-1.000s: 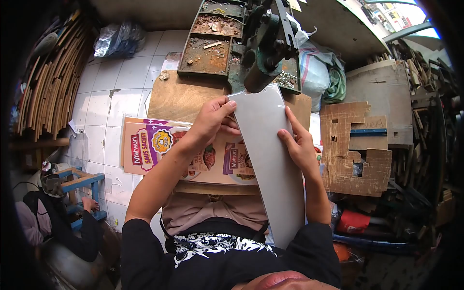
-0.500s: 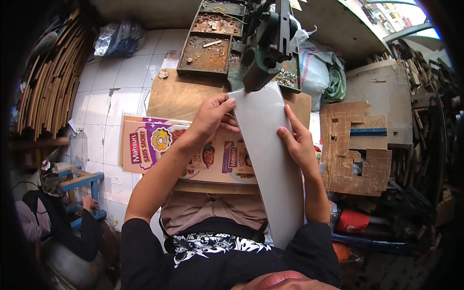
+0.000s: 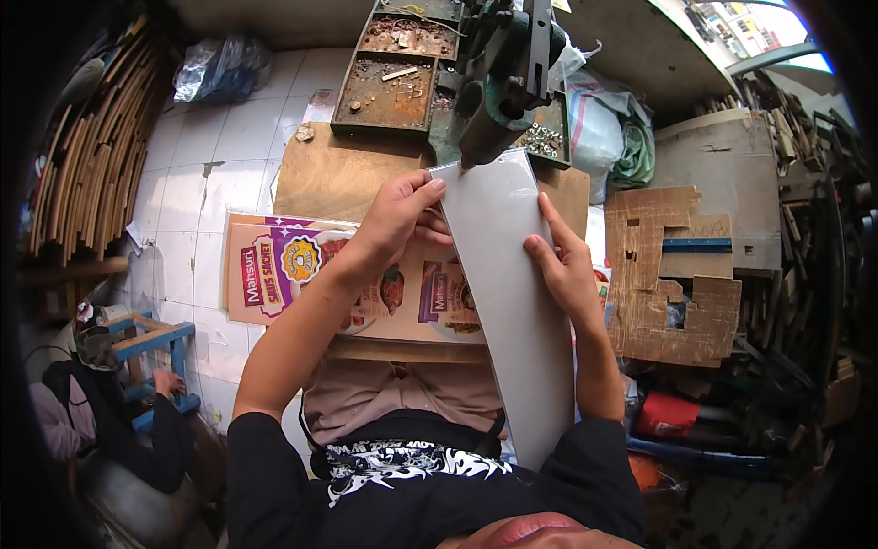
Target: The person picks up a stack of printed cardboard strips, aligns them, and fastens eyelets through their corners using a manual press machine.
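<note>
A long grey sheet (image 3: 512, 284) runs from under the head of a dark green press machine (image 3: 489, 119) down to my lap. My left hand (image 3: 402, 215) pinches the sheet's upper left edge between thumb and fingers. On the opposite edge, my right hand (image 3: 562, 261) grips with the thumb on top and the fingers along the side. The sheet's far end lies beneath the machine's round post. Under my left forearm are printed Mahsuri sauce sheets (image 3: 393, 297), partly covered by the arm and the grey sheet.
A wooden board (image 3: 325, 174) lies under the machine. Metal trays (image 3: 384, 96) with small rusty parts flank it. A cut brown board (image 3: 640, 274) leans at the right, and stacked wooden strips (image 3: 101, 137) stand at the left. Another person's hand (image 3: 167, 382) rests by a blue stool (image 3: 155, 348).
The view has shifted very slightly. Both hands keep their hold on the grey sheet, which lies in nearly the same place under the machine.
</note>
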Tool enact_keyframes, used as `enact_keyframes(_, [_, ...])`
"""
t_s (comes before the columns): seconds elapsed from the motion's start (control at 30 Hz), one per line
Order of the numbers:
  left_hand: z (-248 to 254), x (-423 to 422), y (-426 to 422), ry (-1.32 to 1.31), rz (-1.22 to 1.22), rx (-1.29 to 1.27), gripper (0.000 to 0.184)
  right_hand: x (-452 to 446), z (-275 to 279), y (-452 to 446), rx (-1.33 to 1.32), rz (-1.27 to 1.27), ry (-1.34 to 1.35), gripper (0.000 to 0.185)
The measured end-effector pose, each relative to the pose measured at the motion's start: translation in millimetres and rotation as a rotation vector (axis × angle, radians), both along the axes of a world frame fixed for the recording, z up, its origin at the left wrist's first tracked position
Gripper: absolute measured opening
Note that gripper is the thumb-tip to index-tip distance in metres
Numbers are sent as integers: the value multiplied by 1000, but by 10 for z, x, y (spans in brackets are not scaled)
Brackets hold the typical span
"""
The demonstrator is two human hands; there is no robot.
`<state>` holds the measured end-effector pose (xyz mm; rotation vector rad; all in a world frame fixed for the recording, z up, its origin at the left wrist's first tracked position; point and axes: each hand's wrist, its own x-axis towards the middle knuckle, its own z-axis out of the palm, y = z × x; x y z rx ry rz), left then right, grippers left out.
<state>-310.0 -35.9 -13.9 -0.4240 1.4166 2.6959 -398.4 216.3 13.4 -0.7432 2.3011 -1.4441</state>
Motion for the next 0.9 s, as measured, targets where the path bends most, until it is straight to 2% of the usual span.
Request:
enact_keyframes(0.27, [-6,-9,-30,19,-23,7,25,-18,4,-7,9,20,60,62])
enact_keyframes(0.43, [20,18,3,13,-3,5,26,8,-2,9,-4,5,2,62])
enact_keyframes(0.6, [3,-7,-11,17,-4,-7,27,-35,-29,22,6,25,97,63])
enact_keyframes(0.9, [16,2,-2,19,1,-34,28,3,10,20,8,5,26,64])
